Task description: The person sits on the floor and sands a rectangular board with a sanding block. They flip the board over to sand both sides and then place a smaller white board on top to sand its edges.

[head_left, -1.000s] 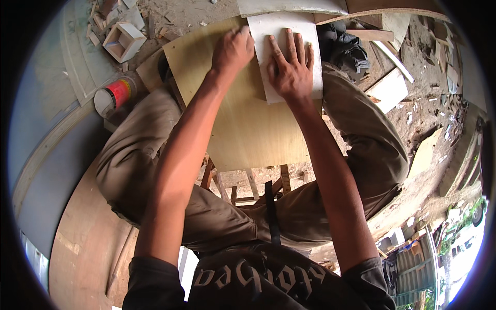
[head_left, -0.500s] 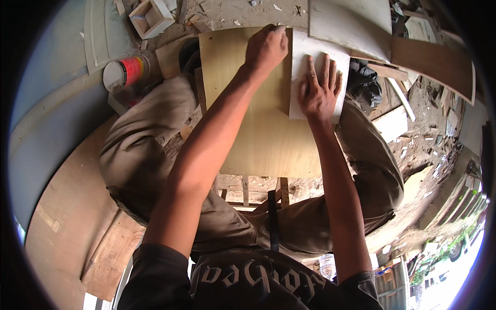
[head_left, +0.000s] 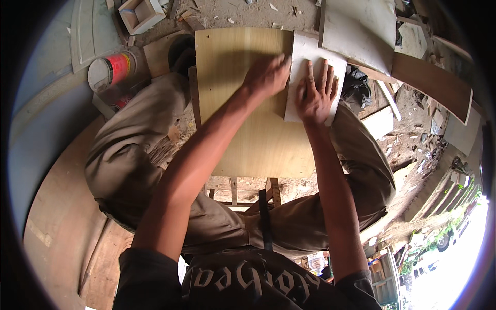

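A pale yellow wooden panel [head_left: 258, 139] lies in front of me, between my knees. On its right part rests a smaller white board [head_left: 302, 49]. My right hand [head_left: 315, 101] lies on this white board, palm down with fingers spread toward the far side. My left hand [head_left: 268, 76] is closed at the left edge of the white board, over the panel. Its fingertips are smeared by motion, and what they hold, if anything, cannot be made out.
A larger whitish board [head_left: 356, 31] touches the far right of the panel, with a curved brown sheet [head_left: 434, 85] beside it. At the left lies a can with a red label [head_left: 118, 70]. An open wooden box [head_left: 142, 15] sits far left. Wood scraps litter the ground.
My left hand has come nearer to me along the white board's left edge, from the panel's far end. My right hand stays on the white board. The whole view has shifted slightly.
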### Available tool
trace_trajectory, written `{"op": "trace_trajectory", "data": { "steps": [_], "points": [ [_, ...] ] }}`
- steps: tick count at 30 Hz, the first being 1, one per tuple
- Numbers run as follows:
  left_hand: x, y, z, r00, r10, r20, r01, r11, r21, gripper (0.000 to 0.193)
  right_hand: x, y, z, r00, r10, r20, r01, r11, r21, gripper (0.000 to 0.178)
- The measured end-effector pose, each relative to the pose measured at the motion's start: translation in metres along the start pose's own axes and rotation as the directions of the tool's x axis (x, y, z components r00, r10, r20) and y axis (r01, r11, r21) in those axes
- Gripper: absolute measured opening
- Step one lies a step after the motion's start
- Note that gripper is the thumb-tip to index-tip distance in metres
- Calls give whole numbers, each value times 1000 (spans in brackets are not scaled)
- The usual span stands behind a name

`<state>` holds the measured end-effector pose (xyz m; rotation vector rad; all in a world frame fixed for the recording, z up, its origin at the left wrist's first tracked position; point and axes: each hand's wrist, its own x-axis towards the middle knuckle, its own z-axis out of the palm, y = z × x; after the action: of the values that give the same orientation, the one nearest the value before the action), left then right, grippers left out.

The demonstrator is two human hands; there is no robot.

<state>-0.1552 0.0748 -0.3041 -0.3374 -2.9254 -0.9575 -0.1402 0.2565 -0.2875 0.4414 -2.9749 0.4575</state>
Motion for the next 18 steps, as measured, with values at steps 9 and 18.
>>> {"op": "trace_trajectory", "data": {
  "steps": [9, 18],
  "points": [
    [10, 4, -21, 954, -227, -197, 215, 973, -79, 25, 0, -1, -2, 1000, -2, 9, 2, 1000, -5, 64],
    [61, -7, 3, 973, -162, -163, 166, 986, 14, 26, 0, 1, -2, 1000, 4, 17, -4, 1000, 0, 68]
  ]
}}
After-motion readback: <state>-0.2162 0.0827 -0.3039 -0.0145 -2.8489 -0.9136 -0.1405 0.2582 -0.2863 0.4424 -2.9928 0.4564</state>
